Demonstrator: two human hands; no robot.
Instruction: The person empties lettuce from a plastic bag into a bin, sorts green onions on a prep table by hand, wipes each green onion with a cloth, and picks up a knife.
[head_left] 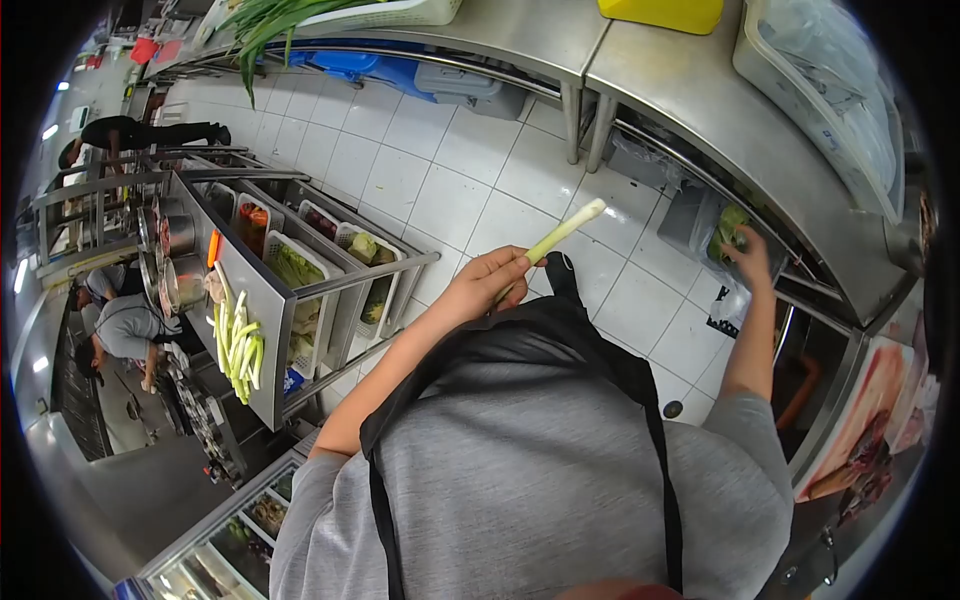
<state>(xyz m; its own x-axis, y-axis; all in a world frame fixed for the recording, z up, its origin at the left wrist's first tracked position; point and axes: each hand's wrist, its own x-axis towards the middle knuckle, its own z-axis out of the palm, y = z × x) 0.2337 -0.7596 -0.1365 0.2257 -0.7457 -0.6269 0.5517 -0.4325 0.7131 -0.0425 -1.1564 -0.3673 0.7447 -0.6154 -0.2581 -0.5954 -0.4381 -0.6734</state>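
Observation:
In front of my body, my left hand (490,282) is closed around the lower part of a trimmed leek stalk (565,232). Its white root end points up and to the right, over the tiled floor. Off to the right, my right hand (748,258) reaches down to a clear plastic container under the steel counter. The fingers of that hand curl against green leafy trimmings (734,218) there, and the fingertips are partly hidden. A pile of similar pale green stalks (237,345) lies on the steel table to my left.
A steel rack (365,270) with vegetable bins stands left. Long green leaves (268,35) hang from a white basket (390,14) on the far counter. A yellow container (665,12) and a bagged tub (815,95) sit on the steel counter. Raw meat (860,430) lies right. Other people work far left.

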